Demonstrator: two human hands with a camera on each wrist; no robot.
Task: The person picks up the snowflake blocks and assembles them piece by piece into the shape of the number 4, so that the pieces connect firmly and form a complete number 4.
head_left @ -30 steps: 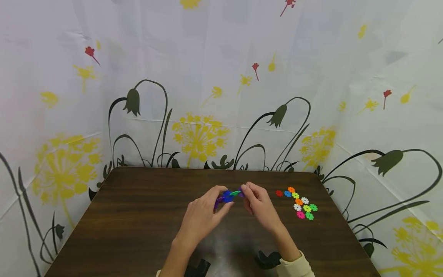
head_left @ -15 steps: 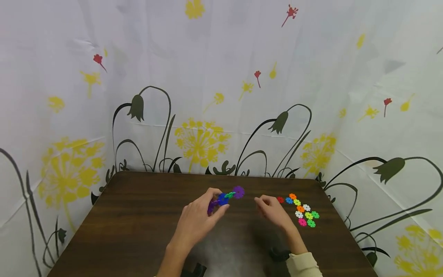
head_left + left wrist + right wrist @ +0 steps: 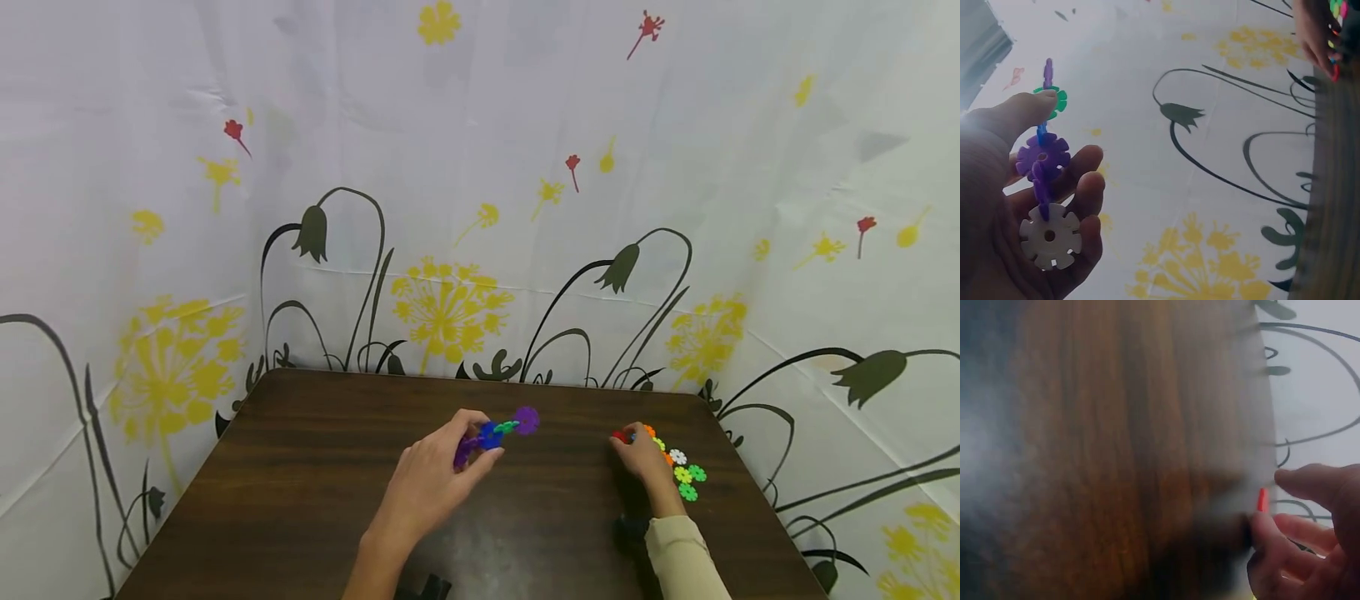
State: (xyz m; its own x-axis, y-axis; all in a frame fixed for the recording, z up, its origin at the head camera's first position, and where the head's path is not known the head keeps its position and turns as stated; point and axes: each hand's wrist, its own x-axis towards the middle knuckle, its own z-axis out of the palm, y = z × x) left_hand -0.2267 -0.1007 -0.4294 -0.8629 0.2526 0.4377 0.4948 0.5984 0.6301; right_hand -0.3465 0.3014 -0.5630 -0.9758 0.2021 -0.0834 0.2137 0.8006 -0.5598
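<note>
My left hand (image 3: 438,479) grips a chain of interlocking flower-shaped discs above the table. In the left wrist view the chain runs from a purple disc at the top through a green disc (image 3: 1059,103), a blue one and more purple discs (image 3: 1043,156) to a white disc (image 3: 1050,237) by the curled fingers. My right hand (image 3: 647,461) is low over the loose discs at the right, its fingertips at a red disc (image 3: 619,436). In the right wrist view the red disc (image 3: 1262,499) stands edge-on beside a fingertip, with the thumb apart from it. The right hand partly covers a blue disc.
Loose discs in several colours lie right of and behind the right hand, among them a white disc (image 3: 678,457) and a green disc (image 3: 687,492). The dark wooden table (image 3: 300,500) ends at a flower-printed cloth (image 3: 465,167).
My right hand has let go of the chain's purple end disc and moved right to the loose discs. The left hand keeps the chain in nearly the same place.
</note>
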